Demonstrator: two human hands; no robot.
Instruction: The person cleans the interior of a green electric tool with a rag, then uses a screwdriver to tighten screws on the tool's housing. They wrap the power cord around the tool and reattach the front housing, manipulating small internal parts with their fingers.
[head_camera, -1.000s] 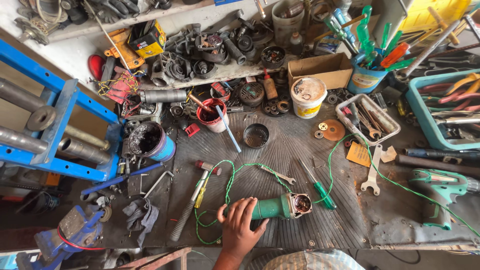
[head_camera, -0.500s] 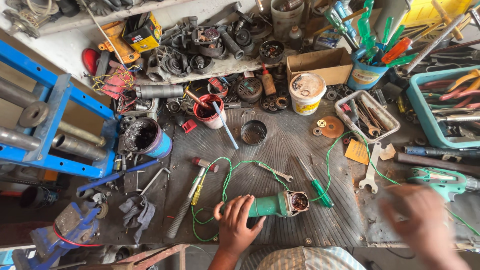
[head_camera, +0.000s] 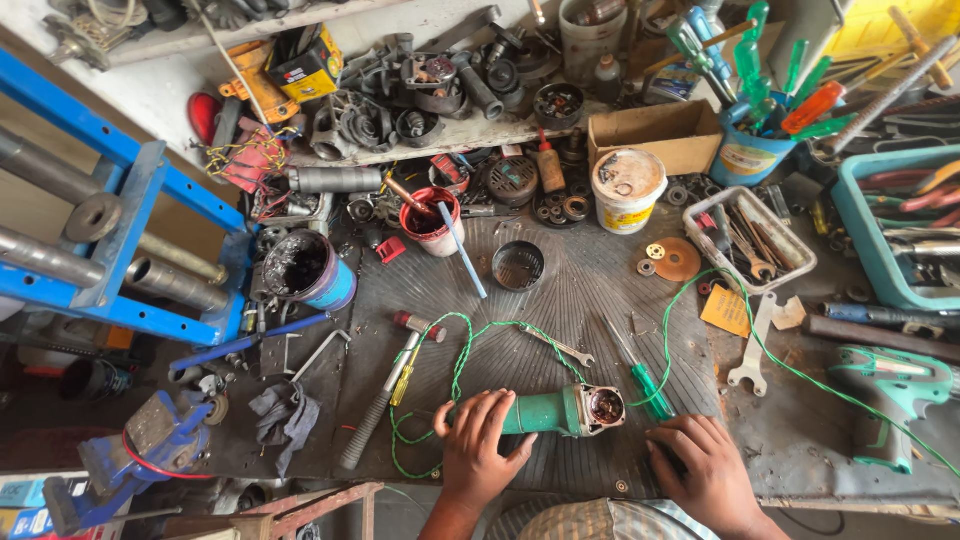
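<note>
Left hand (head_camera: 478, 450) gripping one green grinder body (head_camera: 552, 410); right hand (head_camera: 708, 462) spread flat, one green screwdriver (head_camera: 645, 380) near

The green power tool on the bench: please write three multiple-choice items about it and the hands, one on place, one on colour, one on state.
1. Where does the green-handled screwdriver lie?
A. right of the power tool's open end
B. inside the cardboard box
C. on the blue vise

2. What colour is the wire looped by the power tool?
A. red
B. green
C. white

3. What does the left hand do?
A. hangs in the air
B. holds a hammer
C. grips the power tool's body

Key: 1 A, it lies just beside that end; 2 B, green loops; 3 C, fingers wrap the body, while the right hand rests on the mat.
</note>
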